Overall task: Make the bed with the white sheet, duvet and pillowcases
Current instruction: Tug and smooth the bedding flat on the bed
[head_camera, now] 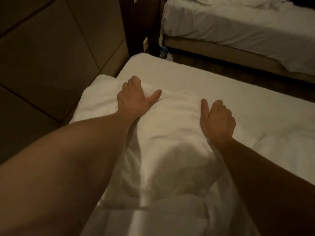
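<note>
Dim room, head view. Both hands on a white pillow lying on the bed near its head-end left corner, against the padded headboard. Left hand: fingers curled into the pillow's far edge, thumb out, gripping fabric. Right hand: fingers curled over the pillow's right side, thumb straight, gripping too. Pillowcase bunches loose toward the near edge.

Risks, judged: uneven pull could twist the filling inside the case; slack fabric may stay wrinkled; pillow could slide off the head edge. Second bed across the aisle unmade.
</note>
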